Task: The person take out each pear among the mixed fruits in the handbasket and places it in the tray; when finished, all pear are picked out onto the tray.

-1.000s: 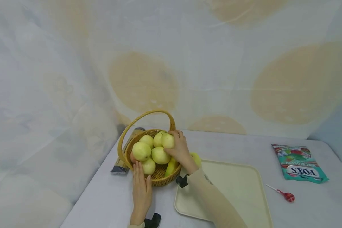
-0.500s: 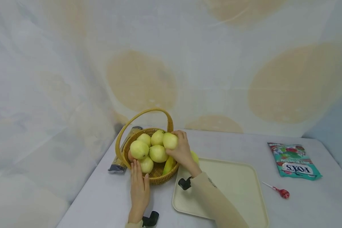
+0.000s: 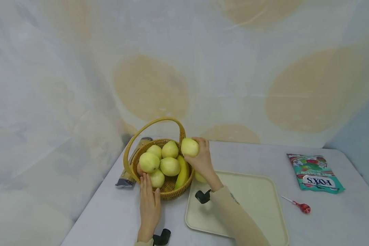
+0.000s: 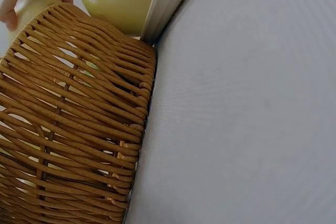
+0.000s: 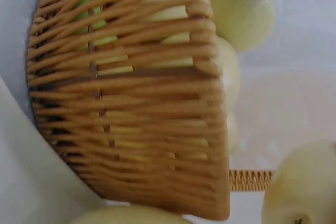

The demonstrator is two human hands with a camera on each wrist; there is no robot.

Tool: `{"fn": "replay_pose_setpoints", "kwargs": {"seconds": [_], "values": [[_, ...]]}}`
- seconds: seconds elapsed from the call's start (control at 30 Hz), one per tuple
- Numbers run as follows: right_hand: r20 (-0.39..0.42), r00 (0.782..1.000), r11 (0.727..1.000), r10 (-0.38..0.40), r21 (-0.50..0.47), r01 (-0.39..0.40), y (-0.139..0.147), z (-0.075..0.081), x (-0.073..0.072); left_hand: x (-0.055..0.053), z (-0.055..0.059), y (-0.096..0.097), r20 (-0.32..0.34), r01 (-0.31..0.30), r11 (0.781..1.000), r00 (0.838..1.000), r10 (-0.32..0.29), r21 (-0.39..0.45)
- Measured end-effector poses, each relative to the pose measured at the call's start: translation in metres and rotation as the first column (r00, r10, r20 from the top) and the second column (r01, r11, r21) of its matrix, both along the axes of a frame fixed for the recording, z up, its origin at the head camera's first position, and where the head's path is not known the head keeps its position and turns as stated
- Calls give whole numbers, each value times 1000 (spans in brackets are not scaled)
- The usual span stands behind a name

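Observation:
My right hand (image 3: pixel 200 155) grips a pale yellow-green apple (image 3: pixel 190 147) at the right rim of the wicker basket (image 3: pixel 172 195), beside the handle's foot. That apple (image 5: pixel 304 190) also shows at the lower right of the right wrist view. Straight-fingered, my left hand (image 3: pixel 149 203) rests against the basket's near left side. Inside lie several more pale apples (image 3: pixel 170 166), a banana (image 3: pixel 182 172) and a reddish fruit (image 3: pixel 139 169) mostly hidden at the left rim.
A cream tray (image 3: pixel 252 205) stands right of the basket, with a yellow fruit (image 3: pixel 200 177) at its far left corner, partly behind my right wrist. A red lollipop (image 3: pixel 303 207) and green FOX'S bag (image 3: pixel 316 174) lie farther right. A long package (image 3: pixel 126 180) sits behind the basket.
My right hand has lifted the apple off the pile and moved it right, to the basket's rim, uncovering more of the banana. My left hand stays at the basket.

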State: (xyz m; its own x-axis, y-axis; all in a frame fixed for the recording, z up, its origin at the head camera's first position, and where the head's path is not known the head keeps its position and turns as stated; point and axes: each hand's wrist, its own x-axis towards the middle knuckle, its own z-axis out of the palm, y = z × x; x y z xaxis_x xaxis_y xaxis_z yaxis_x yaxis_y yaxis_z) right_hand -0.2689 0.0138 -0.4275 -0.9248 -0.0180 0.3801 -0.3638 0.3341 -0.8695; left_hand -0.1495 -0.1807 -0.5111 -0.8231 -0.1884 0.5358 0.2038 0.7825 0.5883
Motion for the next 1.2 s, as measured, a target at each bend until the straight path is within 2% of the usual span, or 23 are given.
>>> {"fn": "replay_pose_setpoints", "kwargs": {"seconds": [0.33,0.77,1.03,1.2], "values": [[100,990,988,-98,-112,109,20,-6,4,0,1,-1,1,-3,1000,1000,3,3],[128,981,979,-143,-130,159,45,-21,6,2,-2,-1,14,-11,1000,1000,10,13],[197,969,976,-151,-125,178,62,-39,12,1,-1,-1,25,-5,1000,1000,5,15],[172,972,981,-158,-86,175,72,-48,14,1,0,0,27,-5,1000,1000,5,20]]}}
